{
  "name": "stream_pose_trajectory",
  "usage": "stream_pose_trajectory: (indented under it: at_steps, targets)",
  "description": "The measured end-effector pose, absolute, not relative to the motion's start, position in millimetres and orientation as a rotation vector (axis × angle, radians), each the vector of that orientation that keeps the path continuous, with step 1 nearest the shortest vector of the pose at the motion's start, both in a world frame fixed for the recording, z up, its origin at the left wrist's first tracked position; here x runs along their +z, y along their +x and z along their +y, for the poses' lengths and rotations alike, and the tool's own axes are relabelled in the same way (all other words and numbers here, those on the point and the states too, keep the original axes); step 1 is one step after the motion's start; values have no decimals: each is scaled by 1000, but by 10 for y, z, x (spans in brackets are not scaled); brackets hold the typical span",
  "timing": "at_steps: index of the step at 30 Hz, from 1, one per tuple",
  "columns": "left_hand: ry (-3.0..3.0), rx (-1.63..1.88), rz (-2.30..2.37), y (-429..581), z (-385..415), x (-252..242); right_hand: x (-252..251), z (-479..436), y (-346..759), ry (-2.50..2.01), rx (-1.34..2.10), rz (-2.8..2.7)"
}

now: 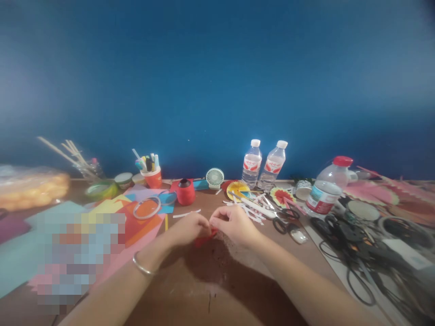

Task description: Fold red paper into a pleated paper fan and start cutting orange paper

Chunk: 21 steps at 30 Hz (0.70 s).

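My left hand (193,226) and my right hand (235,224) meet over the middle of the brown table, fingertips pinched close together. Between and below them shows a small red piece (204,239), perhaps paper, mostly covered by the fingers. Both hands seem closed on it, though its shape is hard to make out. A silver bangle (142,265) circles my left wrist. Just beyond the hands lie white paper strips (253,210) and a yellow folded paper rosette (237,190). Scissors (285,222) rest to the right of my right hand.
Coloured paper sheets (149,226) spread on the left, with a tape ring (147,207) on them. Behind stand a pen cup (153,179), a red roll (185,192), a small fan (215,178) and water bottles (251,165). A larger bottle (326,190) and tangled black cables (360,249) occupy the right.
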<state>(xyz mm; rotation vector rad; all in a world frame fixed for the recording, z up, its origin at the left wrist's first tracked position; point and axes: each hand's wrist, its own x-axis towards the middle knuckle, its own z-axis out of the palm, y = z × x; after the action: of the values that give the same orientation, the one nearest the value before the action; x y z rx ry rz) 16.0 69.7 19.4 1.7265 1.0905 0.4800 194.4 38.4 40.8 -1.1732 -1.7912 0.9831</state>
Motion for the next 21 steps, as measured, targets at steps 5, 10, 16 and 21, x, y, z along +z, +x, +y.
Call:
stream_pose_trajectory:
  at_steps: [5, 10, 16, 21]
  targets:
    - [1528, 836, 1125, 70, 833, 235, 396, 344, 1937, -1169, 920, -1763]
    - [1403, 971, 999, 45, 807, 302, 151, 581, 1996, -1219, 1166, -1570]
    - [1522, 618, 830, 149, 598, 382, 25, 673, 2048, -1177, 1383, -1638]
    - [1651, 319, 893, 204, 548, 338, 272, 607, 2054, -1175, 1297, -1754]
